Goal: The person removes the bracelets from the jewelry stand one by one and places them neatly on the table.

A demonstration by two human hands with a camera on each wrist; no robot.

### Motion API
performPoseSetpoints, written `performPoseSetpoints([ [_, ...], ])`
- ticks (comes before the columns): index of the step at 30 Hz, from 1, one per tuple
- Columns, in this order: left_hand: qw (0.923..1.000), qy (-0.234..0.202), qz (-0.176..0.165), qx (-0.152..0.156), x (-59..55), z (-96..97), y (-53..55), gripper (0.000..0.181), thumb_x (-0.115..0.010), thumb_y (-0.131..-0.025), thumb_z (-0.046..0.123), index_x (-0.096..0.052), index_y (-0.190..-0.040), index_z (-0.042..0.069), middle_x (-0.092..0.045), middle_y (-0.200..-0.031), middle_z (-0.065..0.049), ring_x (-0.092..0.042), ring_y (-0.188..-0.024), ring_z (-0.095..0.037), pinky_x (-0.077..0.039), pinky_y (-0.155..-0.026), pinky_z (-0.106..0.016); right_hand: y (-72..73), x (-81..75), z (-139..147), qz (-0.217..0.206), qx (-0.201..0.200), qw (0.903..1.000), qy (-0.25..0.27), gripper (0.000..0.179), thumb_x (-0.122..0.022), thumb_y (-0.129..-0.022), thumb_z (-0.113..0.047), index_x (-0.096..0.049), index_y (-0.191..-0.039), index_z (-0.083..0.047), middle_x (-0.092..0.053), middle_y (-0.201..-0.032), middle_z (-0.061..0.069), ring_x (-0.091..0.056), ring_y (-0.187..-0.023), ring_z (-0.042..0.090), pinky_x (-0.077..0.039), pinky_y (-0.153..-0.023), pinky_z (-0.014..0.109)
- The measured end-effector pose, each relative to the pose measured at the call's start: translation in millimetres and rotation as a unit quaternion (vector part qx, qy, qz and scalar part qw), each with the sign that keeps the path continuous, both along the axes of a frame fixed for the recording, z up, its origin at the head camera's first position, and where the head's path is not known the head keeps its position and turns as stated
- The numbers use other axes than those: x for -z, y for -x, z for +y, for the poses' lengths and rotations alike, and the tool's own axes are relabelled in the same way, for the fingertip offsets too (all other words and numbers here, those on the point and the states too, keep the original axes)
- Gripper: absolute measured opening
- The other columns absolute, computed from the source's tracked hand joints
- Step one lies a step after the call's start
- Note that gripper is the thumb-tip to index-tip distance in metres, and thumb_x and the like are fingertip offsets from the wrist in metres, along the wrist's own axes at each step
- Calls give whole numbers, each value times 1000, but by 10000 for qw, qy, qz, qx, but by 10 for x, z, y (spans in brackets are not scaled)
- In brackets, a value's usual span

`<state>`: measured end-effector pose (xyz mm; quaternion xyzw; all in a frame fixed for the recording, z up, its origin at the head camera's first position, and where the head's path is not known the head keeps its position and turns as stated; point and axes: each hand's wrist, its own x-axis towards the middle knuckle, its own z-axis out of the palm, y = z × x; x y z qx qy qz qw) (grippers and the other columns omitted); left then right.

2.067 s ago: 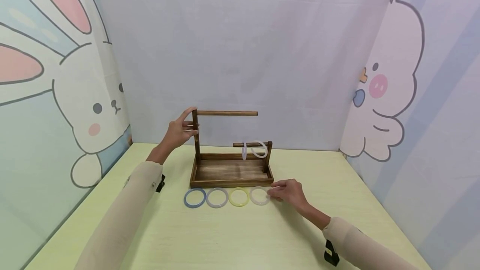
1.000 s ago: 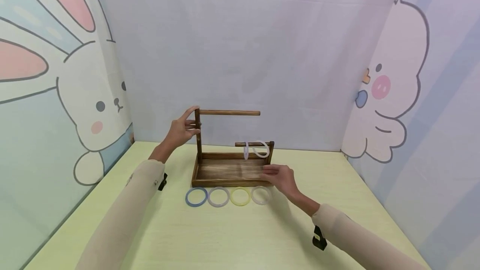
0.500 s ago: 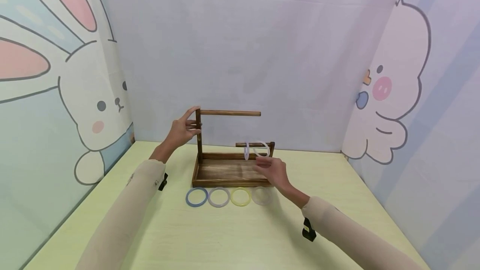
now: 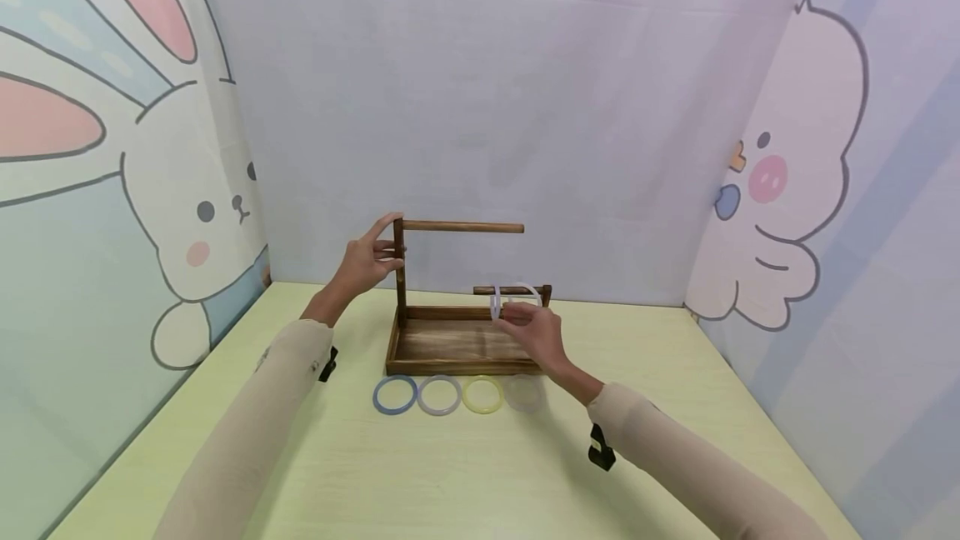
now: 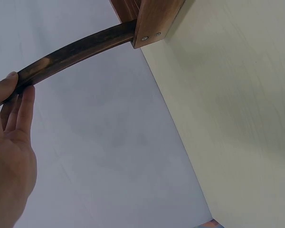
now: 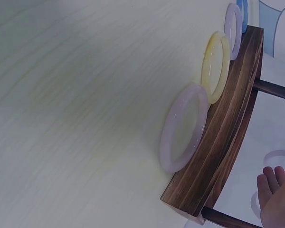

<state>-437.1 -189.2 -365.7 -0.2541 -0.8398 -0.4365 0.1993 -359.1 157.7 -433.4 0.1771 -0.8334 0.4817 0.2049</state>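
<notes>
My left hand (image 4: 363, 263) grips the tall upright post (image 4: 401, 294) of a brown wooden bangle rack (image 4: 465, 367), thumb and fingers on either side, as the left wrist view also shows. Two pale bangles hang on the short lower bar (image 4: 483, 290). My right hand (image 4: 536, 336) is at these bangles, its fingertips by the lavender bangle (image 4: 492, 304) on the left. The other, a whitish bangle (image 4: 534, 290), is partly hidden behind that hand. In the right wrist view, thumb and fingers stand apart; whether they touch a bangle cannot be told.
Along the rack's front edge lie a blue bangle (image 6: 245, 14), a lavender bangle (image 6: 237, 42), a yellow bangle (image 6: 206, 66) and a pale pink bangle (image 6: 167, 137). The long upper bar (image 4: 465, 227) bears no bangles. A pale cloth wall (image 4: 480, 107) stands behind the table (image 4: 420, 482).
My right hand has risen from beside the pale pink bangle on the table, moving up and left to the bangles on the lower bar. The left hand keeps its grip on the post.
</notes>
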Motion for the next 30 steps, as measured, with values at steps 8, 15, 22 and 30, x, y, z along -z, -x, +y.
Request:
performPoseSetpoints([
  [8,10000,-3,42,-16,9,13,-7,92,-77,-90,-7,-36,-160,37,-71,-121,-27,-72,-111,-41,-62,-89,-50,19,-14,-70,-178,-42,9996,213,33,-86,-87,-11,-77,-117,0,-79,-105,15,-78,-96,29,-64,-84,40],
  [15,10000,18,47,-24,0,24,-7,91,-77,-90,-7,-36,-161,33,-71,-121,-27,-72,-111,-41,-62,-89,-50,7,6,-83,7,31,9998,219,24,-81,-91,-5,-77,-113,4,-79,-101,15,-78,-95,30,-65,-80,37],
  [22,10000,-11,-21,-19,-18,16,-9,91,-77,-90,-7,-37,-160,36,-71,-121,-27,-72,-111,-40,-62,-89,-50,-3,-5,-95,-62,208,9993,318,21,-80,-91,-4,-79,-112,0,-79,-100,14,-78,-96,29,-64,-81,40],
  [30,10000,-59,2,37,-9,-4,-20,91,-76,-90,-8,-37,-160,35,-71,-120,-28,-72,-110,-41,-62,-89,-52,-9,21,-122,-102,239,9987,443,22,-79,-92,-4,-78,-113,2,-79,-102,16,-77,-99,30,-64,-82,37],
])
